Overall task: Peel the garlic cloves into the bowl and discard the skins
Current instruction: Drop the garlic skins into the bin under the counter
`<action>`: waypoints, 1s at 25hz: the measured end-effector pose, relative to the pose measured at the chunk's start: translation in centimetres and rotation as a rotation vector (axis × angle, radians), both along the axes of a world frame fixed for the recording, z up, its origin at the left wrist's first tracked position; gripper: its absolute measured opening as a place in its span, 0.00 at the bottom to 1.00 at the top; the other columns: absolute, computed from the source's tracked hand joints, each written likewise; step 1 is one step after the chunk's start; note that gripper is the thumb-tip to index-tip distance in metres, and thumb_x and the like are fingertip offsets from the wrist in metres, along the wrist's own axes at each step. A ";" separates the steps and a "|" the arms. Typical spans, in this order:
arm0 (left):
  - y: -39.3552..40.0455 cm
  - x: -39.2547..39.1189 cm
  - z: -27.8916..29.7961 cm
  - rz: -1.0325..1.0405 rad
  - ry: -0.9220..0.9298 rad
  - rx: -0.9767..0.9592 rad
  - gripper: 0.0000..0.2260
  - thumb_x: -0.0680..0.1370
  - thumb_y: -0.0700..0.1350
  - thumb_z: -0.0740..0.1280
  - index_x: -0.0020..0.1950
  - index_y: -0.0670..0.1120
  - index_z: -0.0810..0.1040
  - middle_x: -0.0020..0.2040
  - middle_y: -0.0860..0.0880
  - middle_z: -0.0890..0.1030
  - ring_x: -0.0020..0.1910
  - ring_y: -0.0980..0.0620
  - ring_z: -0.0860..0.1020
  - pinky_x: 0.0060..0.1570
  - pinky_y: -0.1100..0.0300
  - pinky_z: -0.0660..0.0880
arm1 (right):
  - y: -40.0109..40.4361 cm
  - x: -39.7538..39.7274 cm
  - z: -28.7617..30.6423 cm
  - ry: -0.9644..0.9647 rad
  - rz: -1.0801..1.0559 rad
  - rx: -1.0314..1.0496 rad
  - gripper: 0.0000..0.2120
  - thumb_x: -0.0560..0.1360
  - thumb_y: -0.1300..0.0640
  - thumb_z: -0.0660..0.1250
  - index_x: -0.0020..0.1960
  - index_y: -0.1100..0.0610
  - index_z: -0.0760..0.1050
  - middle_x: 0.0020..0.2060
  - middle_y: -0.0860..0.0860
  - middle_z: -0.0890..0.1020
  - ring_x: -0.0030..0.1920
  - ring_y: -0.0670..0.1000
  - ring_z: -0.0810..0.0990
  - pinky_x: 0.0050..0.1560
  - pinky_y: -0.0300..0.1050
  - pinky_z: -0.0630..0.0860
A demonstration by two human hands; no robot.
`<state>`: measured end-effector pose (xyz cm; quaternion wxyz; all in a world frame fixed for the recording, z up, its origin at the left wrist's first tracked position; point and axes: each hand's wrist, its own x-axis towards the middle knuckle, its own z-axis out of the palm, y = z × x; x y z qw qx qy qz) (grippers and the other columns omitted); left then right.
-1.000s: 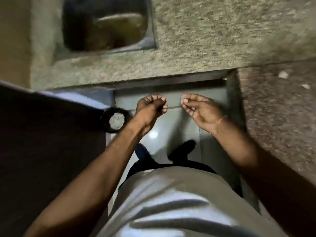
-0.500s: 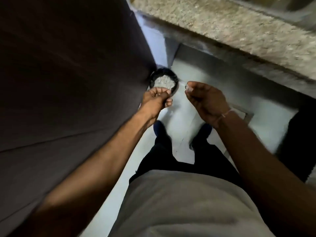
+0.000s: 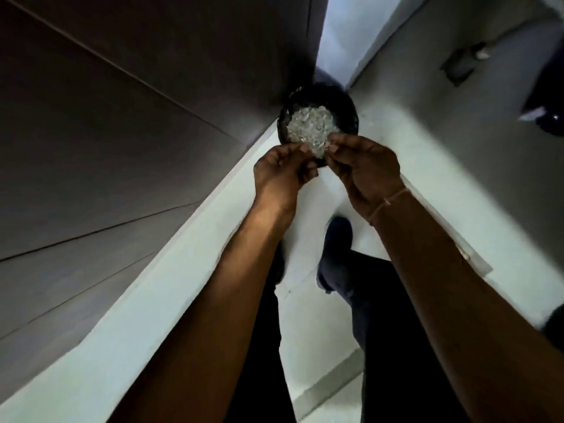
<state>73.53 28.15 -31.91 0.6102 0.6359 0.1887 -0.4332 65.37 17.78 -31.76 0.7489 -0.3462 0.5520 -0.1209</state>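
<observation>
- both hands have swung away from the tabletop and now hover right over the bin [image 3: 351,106] on the floor [image 3: 213,285], beside the dark cabinet [image 3: 122,132].
- that reads as the discard step: skins [image 3: 311,125] already heap inside the bin.
- right hand [image 3: 364,166] pinches a pale scrap of skin [image 3: 328,145] at its fingertips, just above the heap.
- left hand [image 3: 282,169] is curled; whether it hides a clove, can't tell.
- no bowl in sight.

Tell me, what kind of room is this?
Probably a kitchen corner at floor level: a black bin full of pale skins stands on a light tiled floor beside dark cabinet panels.
</observation>
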 end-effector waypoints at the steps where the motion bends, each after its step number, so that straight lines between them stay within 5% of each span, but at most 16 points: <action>1: -0.5 0.7 -2.9 0.010 -0.021 -0.001 0.07 0.82 0.35 0.70 0.58 0.33 0.80 0.41 0.40 0.82 0.36 0.49 0.80 0.40 0.58 0.80 | -0.5 0.8 -3.1 0.028 0.004 -0.045 0.11 0.75 0.75 0.69 0.48 0.61 0.83 0.39 0.52 0.87 0.41 0.50 0.85 0.49 0.41 0.82; 8: -4.6 4.6 -14.3 -0.025 -0.138 0.009 0.07 0.84 0.32 0.64 0.54 0.36 0.82 0.47 0.40 0.83 0.45 0.45 0.80 0.47 0.57 0.80 | -3.8 4.6 -16.2 0.142 0.145 -0.318 0.10 0.78 0.73 0.68 0.51 0.61 0.83 0.49 0.60 0.85 0.54 0.59 0.84 0.63 0.55 0.81; 12: -5.4 5.3 -16.2 -0.075 -0.066 -0.011 0.14 0.84 0.29 0.58 0.65 0.37 0.79 0.59 0.40 0.82 0.60 0.44 0.82 0.65 0.54 0.79 | -4.7 4.9 -17.7 0.144 0.270 -0.401 0.12 0.77 0.76 0.67 0.53 0.63 0.83 0.52 0.60 0.85 0.56 0.59 0.84 0.54 0.47 0.85; 14: -5.3 5.4 -16.2 -0.122 -0.043 -0.004 0.14 0.84 0.29 0.61 0.68 0.36 0.78 0.61 0.40 0.83 0.62 0.45 0.82 0.66 0.54 0.79 | -4.9 4.8 -18.0 0.222 0.312 -0.518 0.12 0.75 0.75 0.69 0.50 0.62 0.84 0.49 0.58 0.86 0.53 0.58 0.86 0.54 0.53 0.85; 21: -5.7 5.2 -16.6 -0.070 -0.168 0.077 0.05 0.79 0.32 0.72 0.53 0.35 0.85 0.48 0.35 0.86 0.44 0.43 0.85 0.53 0.46 0.85 | -5.2 4.3 -17.9 0.293 0.275 -0.738 0.03 0.73 0.64 0.76 0.47 0.59 0.85 0.40 0.52 0.87 0.43 0.54 0.87 0.51 0.56 0.84; 25: -6.8 5.1 -16.8 -0.028 -0.087 0.070 0.09 0.84 0.40 0.68 0.57 0.36 0.84 0.48 0.38 0.85 0.46 0.44 0.83 0.56 0.48 0.84 | -5.5 4.1 -17.6 0.258 0.371 -0.704 0.13 0.76 0.73 0.68 0.56 0.63 0.85 0.51 0.56 0.87 0.55 0.55 0.86 0.62 0.55 0.81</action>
